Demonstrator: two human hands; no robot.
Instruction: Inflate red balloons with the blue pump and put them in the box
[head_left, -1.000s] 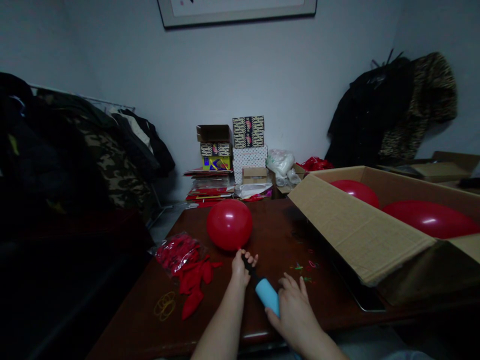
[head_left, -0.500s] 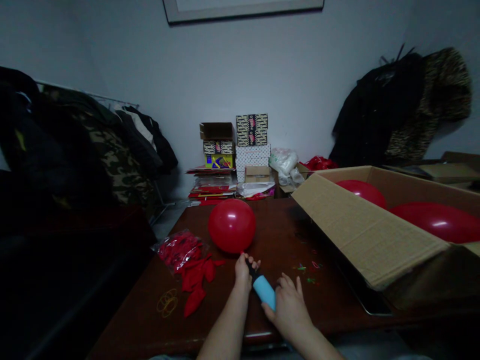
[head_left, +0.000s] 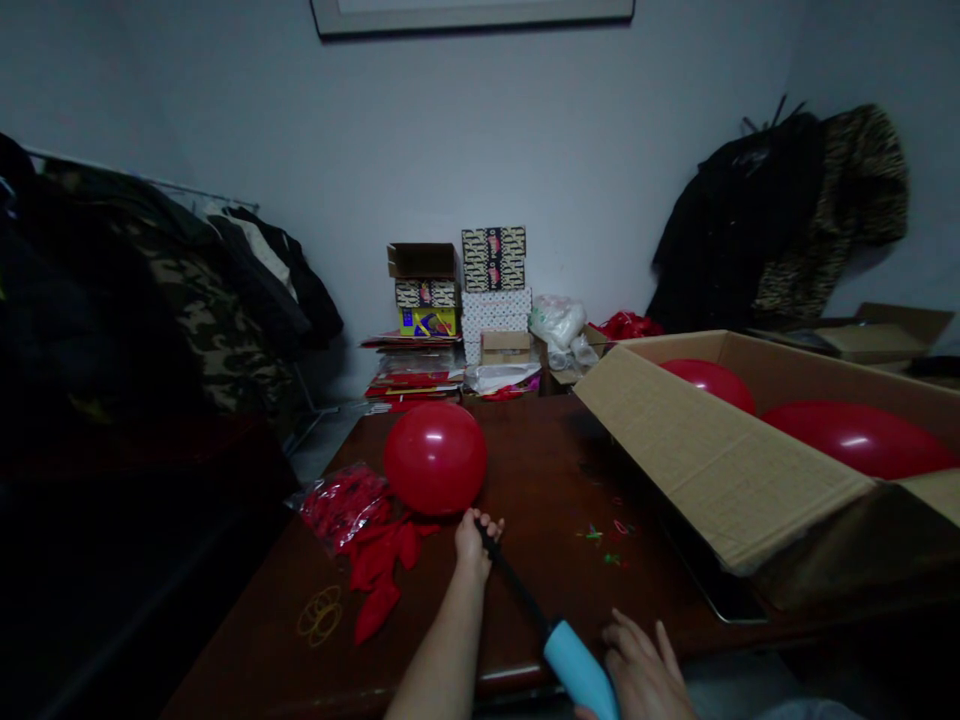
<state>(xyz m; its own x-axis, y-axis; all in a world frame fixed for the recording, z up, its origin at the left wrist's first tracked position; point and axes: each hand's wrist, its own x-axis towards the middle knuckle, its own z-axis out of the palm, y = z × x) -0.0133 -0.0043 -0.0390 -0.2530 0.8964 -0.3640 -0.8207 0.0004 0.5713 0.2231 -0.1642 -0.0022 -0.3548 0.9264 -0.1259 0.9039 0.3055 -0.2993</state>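
Note:
A round, inflated red balloon (head_left: 435, 459) sits beyond my left hand (head_left: 475, 538), whose fingers are closed round its neck and the black nozzle end of a hand balloon pump. The pump's light-blue barrel (head_left: 579, 668) slants toward me, with a long black rod showing between it and the nozzle. My right hand (head_left: 643, 668) is at the barrel near the table's front edge, thumb below it and some fingers raised; its palm is hidden. Left of the balloon lie limp red balloons (head_left: 377, 570) and a clear bag of more red balloons (head_left: 343, 503).
An open cardboard box (head_left: 720, 460) with large red balloons (head_left: 855, 438) stands on the right. Thin yellow rings (head_left: 320, 615) lie at the left of the brown table (head_left: 525, 450), small coloured bits (head_left: 592, 532) right of centre. Stacked boxes (head_left: 495, 300) stand at the back.
My right hand has drawn the blue barrel back toward me and right, exposing the black rod. The balloon looks a little larger. My left hand keeps its hold; the view has shifted slightly.

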